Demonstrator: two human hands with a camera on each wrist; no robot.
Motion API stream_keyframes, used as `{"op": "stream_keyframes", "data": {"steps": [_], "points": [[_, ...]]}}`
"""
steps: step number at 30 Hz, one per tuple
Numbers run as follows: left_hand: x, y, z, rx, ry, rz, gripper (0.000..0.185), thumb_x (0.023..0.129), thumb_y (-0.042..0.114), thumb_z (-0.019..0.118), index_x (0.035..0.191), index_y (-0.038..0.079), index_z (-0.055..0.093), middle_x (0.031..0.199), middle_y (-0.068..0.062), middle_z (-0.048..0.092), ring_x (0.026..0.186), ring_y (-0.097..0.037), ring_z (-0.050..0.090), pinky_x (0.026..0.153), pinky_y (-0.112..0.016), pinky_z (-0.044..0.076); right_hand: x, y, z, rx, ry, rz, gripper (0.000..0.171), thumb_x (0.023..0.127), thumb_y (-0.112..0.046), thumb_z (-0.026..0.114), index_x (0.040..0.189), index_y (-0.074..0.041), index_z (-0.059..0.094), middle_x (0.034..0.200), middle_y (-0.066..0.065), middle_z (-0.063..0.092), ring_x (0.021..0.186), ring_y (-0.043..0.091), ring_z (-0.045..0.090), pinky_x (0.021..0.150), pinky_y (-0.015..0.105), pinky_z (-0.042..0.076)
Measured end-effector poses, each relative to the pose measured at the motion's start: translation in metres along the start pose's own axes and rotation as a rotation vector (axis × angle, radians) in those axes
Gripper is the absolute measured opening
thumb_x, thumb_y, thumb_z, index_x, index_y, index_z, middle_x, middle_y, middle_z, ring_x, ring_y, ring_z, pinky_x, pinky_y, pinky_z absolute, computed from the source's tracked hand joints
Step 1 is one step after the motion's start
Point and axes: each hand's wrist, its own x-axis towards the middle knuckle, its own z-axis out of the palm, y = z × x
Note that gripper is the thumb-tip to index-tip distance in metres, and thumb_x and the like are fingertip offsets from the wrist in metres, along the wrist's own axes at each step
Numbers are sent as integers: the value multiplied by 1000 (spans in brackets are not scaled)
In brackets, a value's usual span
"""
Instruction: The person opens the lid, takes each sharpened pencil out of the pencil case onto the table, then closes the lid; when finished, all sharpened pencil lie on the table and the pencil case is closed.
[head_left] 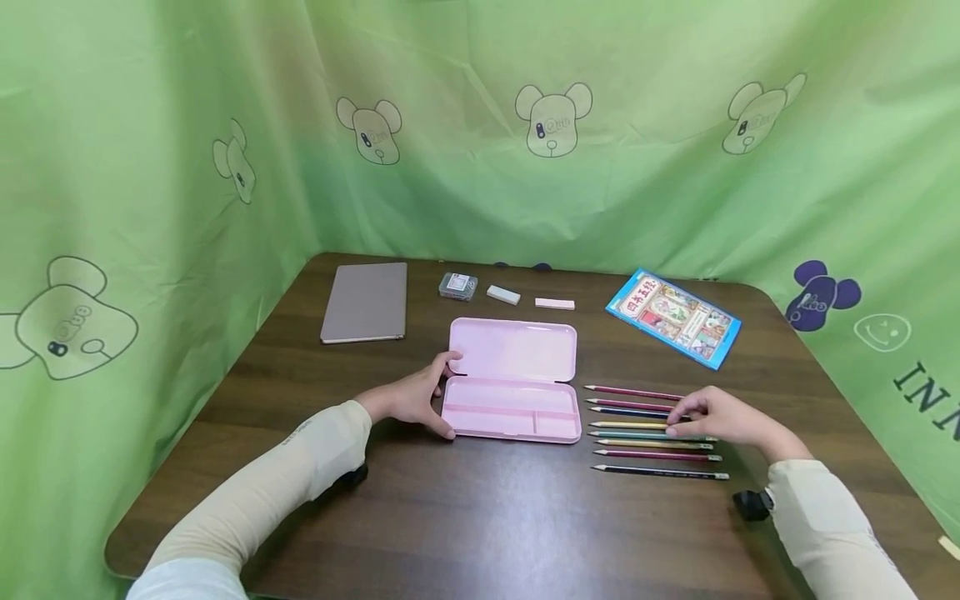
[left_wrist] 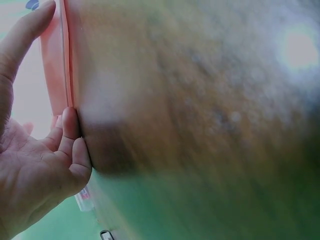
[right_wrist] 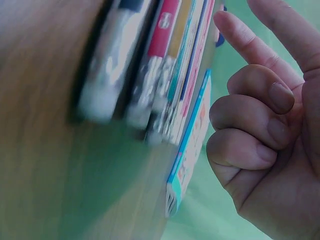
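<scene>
Pink pencil case (head_left: 512,382) lies open, long axis left-right; left hand (head_left: 412,398) grips its left end. Right hand (head_left: 720,417) pinches a pencil (head_left: 637,424), tip pointing left.

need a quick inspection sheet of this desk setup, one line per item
surface: dark wood-grain table, rounded corners.
job's things: open pink pencil case, lid flat behind the tray; row of eight pencils to its right, lying parallel, tips to the left.
clutter: closed tan notebook, small clear box, white eraser, pink eraser, blue illustrated booklet, all along the far side.
hands: left hand grips the case's left end; right hand rests fingertips on the middle pencils, whether it pinches one cannot be told.
cables: nothing seen.
surroundings: green cloth backdrop with bear prints on three sides.
</scene>
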Motion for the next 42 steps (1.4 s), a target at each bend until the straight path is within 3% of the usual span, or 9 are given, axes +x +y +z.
{"op": "stream_keyframes", "data": {"steps": [19,22,28,42], "points": [[-1,2,-5,37,-11,1,114,62,30,86,142,14,6,128,-13,34,102,-23,45,92,-37,37,50,-19,3,-25,-45,-14,18,79,-29,72,84,-12,70,64,-7,56,56,2,42,53,22,38],[0,3,-6,30,-17,-4,114,62,29,86,142,14,6,129,-13,34,105,-24,43,94,-38,37,55,-21,1,-59,-36,-39,18,78,-29,73,84,-12,70,62,-8,51,55,1,40,53,21,36],[1,3,-6,37,-33,-16,114,63,28,86,142,16,6,132,-12,32,114,-25,41,100,-38,35,61,-27,-3,-73,-30,-54,19,79,-27,73,86,-10,71,67,-8,58,57,1,42,54,21,38],[2,4,-1,19,-44,-43,114,63,27,86,143,16,5,134,-12,31,116,-26,42,102,-40,35,77,-42,-7,-56,-63,19,32,78,-31,73,97,-5,69,57,-5,41,51,5,35,51,23,32]]}}
